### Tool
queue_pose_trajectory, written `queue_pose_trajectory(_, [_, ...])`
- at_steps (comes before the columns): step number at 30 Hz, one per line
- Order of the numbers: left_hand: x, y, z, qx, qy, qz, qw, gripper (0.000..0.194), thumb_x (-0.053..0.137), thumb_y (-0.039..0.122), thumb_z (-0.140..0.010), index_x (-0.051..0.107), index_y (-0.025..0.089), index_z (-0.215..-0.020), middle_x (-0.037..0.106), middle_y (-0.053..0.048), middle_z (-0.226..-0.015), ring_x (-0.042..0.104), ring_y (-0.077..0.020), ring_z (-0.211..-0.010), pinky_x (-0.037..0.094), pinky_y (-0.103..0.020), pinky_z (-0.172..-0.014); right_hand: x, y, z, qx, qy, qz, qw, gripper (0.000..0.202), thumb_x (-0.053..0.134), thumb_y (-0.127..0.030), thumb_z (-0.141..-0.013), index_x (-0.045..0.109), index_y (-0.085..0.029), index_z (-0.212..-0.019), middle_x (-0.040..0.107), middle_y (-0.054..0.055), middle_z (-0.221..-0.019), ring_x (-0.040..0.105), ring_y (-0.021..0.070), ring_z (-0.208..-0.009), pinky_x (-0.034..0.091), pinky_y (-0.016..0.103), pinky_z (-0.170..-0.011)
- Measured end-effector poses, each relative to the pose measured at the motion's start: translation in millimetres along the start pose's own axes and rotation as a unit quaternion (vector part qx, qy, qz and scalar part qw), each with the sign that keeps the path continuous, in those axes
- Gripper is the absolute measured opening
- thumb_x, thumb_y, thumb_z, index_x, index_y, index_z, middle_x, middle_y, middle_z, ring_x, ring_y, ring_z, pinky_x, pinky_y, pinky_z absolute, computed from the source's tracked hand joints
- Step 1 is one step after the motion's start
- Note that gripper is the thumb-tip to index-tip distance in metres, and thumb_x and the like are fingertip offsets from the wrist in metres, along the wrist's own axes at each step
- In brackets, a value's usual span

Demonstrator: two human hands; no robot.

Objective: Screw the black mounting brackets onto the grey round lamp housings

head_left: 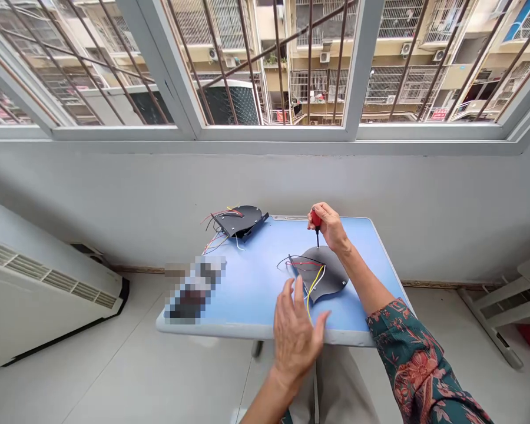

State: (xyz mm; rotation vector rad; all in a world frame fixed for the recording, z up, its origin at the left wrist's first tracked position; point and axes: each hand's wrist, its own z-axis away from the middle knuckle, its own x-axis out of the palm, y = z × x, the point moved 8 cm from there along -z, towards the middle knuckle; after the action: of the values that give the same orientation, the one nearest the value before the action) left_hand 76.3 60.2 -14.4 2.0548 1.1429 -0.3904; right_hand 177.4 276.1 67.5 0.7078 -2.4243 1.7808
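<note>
A dark grey rounded metal plate assembly (334, 272) lies on the right half of the blue table (256, 282), with red, black, yellow and white wires coming out near its middle. My right hand (329, 227) is closed round the red handle of a screwdriver (315, 219), held upright with its tip at a screw on the plate's far edge. Nearer to me, my left hand (295, 330) is open, fingers spread, beside the plate's near left edge and the yellow wire.
A second dark plate assembly (242, 221) with wires rests at the table's back left. Blurred items (196, 291) lie at the front left. Behind the table are a wall and barred windows. A white appliance (39, 288) stands left, a metal frame (503, 306) right.
</note>
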Motion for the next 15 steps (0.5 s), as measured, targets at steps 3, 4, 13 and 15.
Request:
queue_pose_trajectory(3, [21.2,-14.3,-9.2,0.001,-0.033,0.015,0.999,0.069,0.053,0.018,-0.098,0.027,0.021,-0.162,0.059,-0.021,-0.140,0.063,-0.0344,-0.125,0.057,-0.052,-0.100,-0.8,-2.5,4.5,-0.010,0.000,0.020,1.000,0.043,0.076,-0.060,-0.079,0.056,-0.022,-0.079,0.060,-0.004,-0.072,0.053,0.0101,-0.058,0.049,0.030,-0.066])
queue_pose_trajectory(4, [25.6,-22.4,-14.2,-0.003,-0.044,0.031,0.999,0.067,0.049,0.013,-0.098,0.029,0.022,-0.161,0.061,-0.020,-0.139,0.065,-0.0321,-0.124,0.058,-0.050,-0.100,-2.0,-3.3,5.7,-0.015,0.004,0.027,0.999,0.043,0.076,-0.060,-0.079,0.056,-0.021,-0.079,0.060,-0.003,-0.072,0.053,0.0102,-0.059,0.049,0.030,-0.066])
queue_pose_trajectory(13, [32.5,-120.5,-81.4,-0.095,-0.148,0.072,0.982,0.043,0.049,0.010,-0.091,0.062,0.018,-0.131,0.075,-0.014,-0.120,0.073,-0.0296,-0.110,0.059,-0.050,-0.100,-20.6,-9.2,8.8,-0.055,0.091,0.066,0.992,0.043,0.071,-0.062,-0.084,0.055,-0.023,-0.081,0.055,-0.006,-0.071,0.049,0.0082,-0.056,0.049,0.028,-0.062])
queue_pose_trajectory(15, [15.5,-113.0,-96.7,-0.064,-0.140,0.034,0.988,0.044,0.054,0.010,-0.086,0.065,0.017,-0.128,0.074,-0.016,-0.120,0.070,-0.0341,-0.115,0.056,-0.056,-0.103,-20.8,-9.8,11.2,-0.060,0.097,0.075,0.991,0.042,0.071,-0.062,-0.085,0.056,-0.023,-0.081,0.055,-0.006,-0.071,0.050,0.0085,-0.057,0.050,0.028,-0.062])
